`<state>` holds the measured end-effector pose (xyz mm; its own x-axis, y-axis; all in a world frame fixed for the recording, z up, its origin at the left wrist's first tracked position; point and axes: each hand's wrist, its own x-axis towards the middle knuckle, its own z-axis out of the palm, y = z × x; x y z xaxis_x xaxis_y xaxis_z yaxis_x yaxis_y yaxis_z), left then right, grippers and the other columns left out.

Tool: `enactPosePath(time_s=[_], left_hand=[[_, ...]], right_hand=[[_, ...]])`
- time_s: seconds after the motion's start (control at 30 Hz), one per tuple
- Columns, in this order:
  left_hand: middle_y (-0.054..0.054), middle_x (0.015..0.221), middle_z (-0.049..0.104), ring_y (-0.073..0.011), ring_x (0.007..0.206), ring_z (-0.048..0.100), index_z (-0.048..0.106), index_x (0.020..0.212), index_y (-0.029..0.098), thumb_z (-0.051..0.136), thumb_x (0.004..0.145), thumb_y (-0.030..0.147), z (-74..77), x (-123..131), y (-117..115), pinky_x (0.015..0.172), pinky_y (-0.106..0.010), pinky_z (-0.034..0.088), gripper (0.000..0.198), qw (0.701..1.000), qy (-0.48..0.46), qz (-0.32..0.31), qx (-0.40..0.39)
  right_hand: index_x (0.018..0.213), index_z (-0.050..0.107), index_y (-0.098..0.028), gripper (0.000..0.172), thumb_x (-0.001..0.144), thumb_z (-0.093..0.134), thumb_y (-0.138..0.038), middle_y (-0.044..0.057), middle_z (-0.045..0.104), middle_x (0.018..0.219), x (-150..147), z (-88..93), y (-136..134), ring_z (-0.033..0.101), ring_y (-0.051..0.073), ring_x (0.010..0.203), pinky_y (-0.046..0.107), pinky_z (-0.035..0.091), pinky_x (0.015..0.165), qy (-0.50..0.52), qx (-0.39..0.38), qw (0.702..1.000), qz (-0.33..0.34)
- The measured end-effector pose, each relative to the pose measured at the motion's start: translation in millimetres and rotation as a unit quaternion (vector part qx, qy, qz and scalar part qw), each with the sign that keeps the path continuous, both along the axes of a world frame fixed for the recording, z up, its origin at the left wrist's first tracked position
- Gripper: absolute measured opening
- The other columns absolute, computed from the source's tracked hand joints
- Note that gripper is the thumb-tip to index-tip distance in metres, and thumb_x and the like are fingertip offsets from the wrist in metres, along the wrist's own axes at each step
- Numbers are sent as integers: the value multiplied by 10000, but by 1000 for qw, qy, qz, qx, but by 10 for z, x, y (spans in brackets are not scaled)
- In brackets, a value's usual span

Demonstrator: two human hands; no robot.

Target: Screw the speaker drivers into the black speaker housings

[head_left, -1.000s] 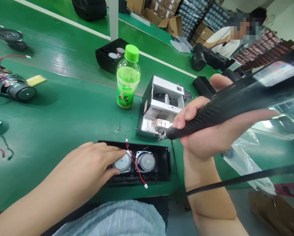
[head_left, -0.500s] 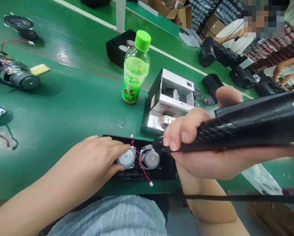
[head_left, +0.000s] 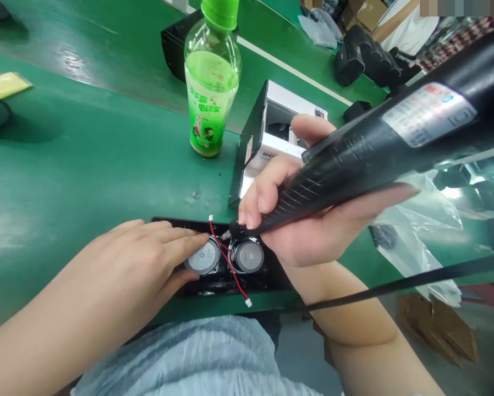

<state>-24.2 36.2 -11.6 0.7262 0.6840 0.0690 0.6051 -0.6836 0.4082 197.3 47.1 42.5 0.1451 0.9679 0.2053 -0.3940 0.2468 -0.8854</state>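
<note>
A black speaker housing lies at the near edge of the green bench, with two round silver speaker drivers inside and a red wire running across them. My left hand lies flat on the housing, fingertips against the left driver. My right hand grips a black electric screwdriver, its tip down between the two drivers at the housing's far rim.
A green drink bottle stands behind the housing. Beside it sits a white and black screw feeder box. Black speaker parts lie at the far right, a clear plastic bag at the right, a cardboard box below.
My right hand has brought the screwdriver from the screw feeder down to the housing, its tip now between the drivers. My left hand has stayed on the left driver.
</note>
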Motion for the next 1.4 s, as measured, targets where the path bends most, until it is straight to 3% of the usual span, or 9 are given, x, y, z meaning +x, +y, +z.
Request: enactPosePath(time_s=[0.13, 0.43, 0.77, 1.03, 1.13, 1.4], left_hand=[[-11, 1320, 841, -341, 1112, 787, 772, 1339, 344, 623, 1073, 390, 28, 0, 1, 956, -511, 525, 309, 998, 38, -1, -46], [-32, 1345, 830, -351, 1151, 772, 774, 1364, 337, 588, 1093, 426, 11, -16, -24, 1040, -542, 529, 340, 998, 49, 12, -40], [-36, 1310, 841, -361, 1104, 788, 784, 1341, 307, 605, 1089, 388, 74, 12, -4, 966, -533, 544, 319, 998, 43, -3, -35], [-57, 1274, 858, -360, 1073, 807, 817, 1315, 332, 582, 1074, 473, 14, -20, 25, 944, -513, 571, 365, 999, 12, 6, -38], [-72, 1277, 859, -374, 1062, 815, 822, 1319, 307, 565, 1062, 427, 13, -10, 29, 911, -524, 592, 383, 999, 19, -6, -31], [-60, 1262, 864, -372, 1068, 820, 827, 1290, 283, 620, 987, 354, 88, 62, 42, 846, -519, 605, 374, 998, 46, -7, -45]], right_hand=[[1144, 639, -334, 621, 923, 534, -905, -84, 611, 585, 9, -13, 19, 533, 191, 408, 354, 439, 392, -10, 4, 1000, 9], [1194, 627, -373, 640, 931, 451, -929, -81, 599, 606, 14, -72, 7, 543, 180, 440, 327, 475, 422, -36, 4, 999, 6], [1087, 587, -335, 667, 799, 612, -935, -114, 571, 527, -34, 67, 33, 488, 172, 363, 352, 431, 356, -26, -10, 1000, 6], [1137, 651, -338, 599, 933, 522, -887, -89, 600, 567, -82, -38, -17, 512, 178, 400, 345, 440, 388, -31, 38, 999, -1], [1167, 684, -349, 578, 971, 501, -861, -70, 614, 591, -87, -90, -25, 524, 188, 418, 353, 440, 400, -40, 56, 998, 0], [1140, 706, -349, 637, 876, 603, -919, -70, 633, 569, -88, -81, -31, 530, 208, 379, 381, 410, 371, -45, 64, 997, 29]])
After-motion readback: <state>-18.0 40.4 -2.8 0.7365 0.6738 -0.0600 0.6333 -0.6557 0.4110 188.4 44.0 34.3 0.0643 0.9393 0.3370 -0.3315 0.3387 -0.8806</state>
